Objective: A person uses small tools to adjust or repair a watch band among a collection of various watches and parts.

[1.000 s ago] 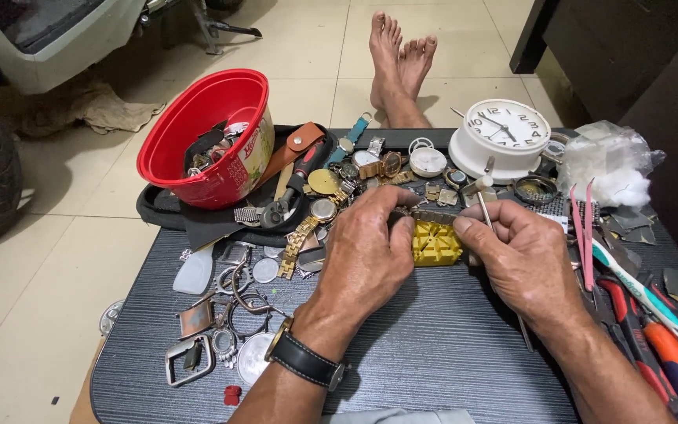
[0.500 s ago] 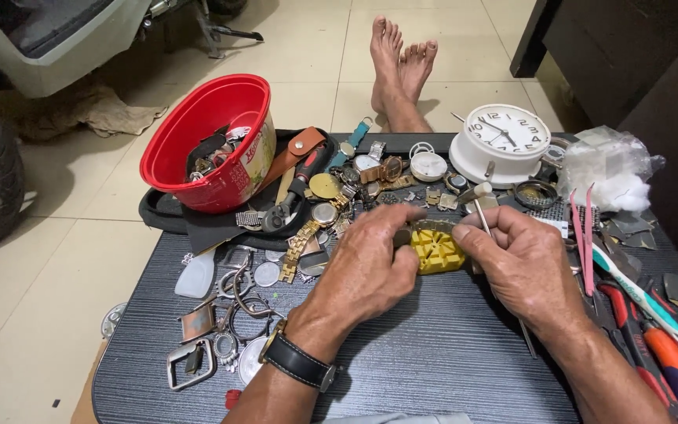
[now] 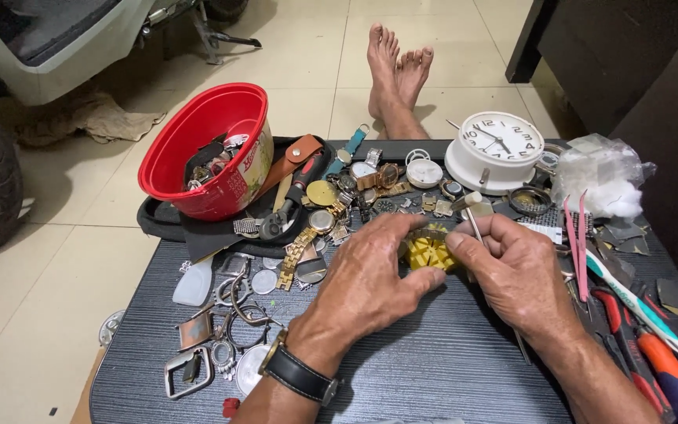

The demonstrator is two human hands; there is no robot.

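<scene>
My left hand [image 3: 370, 275], with a black-strapped wristwatch [image 3: 296, 373] on its wrist, is curled around the left side of a small yellow plastic block [image 3: 429, 251] on the dark table [image 3: 433, 369]. My right hand [image 3: 515, 271] meets it from the right and pinches a thin metal tool [image 3: 472, 216] with a pale tip that stands up above the block. The fingers hide most of the block and whatever lies on it.
A red bowl [image 3: 198, 169] of parts stands at the back left on a black pouch. Watches and cases [image 3: 355, 184] litter the middle back; a white alarm clock [image 3: 496, 149] sits behind. Buckles and rings [image 3: 229, 314] lie left. Pink tweezers [image 3: 574, 235], a toothbrush and screwdrivers [image 3: 661, 353] lie right.
Both hands stay on the yellow block with only small finger shifts. The view has drifted slightly.
</scene>
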